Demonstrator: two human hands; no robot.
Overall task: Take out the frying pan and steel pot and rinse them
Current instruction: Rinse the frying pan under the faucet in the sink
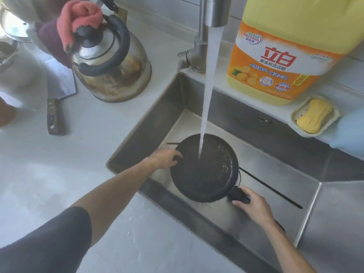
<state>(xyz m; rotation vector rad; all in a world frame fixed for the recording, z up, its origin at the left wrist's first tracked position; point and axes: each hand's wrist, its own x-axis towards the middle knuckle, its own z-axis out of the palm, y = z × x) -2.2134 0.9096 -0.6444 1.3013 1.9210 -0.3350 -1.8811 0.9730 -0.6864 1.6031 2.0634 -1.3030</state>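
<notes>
Head view: round black frying pan (203,170) under water stream (207,99); right hand (254,203) clasps handle, left hand (165,158) grips rim.

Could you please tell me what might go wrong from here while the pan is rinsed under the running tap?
The strong stream from the steel faucet strikes the black round frying pan and may splash onto the grey countertop. The left hand grips only the wet rim; it might slip. The right hand holds the handle.
</notes>
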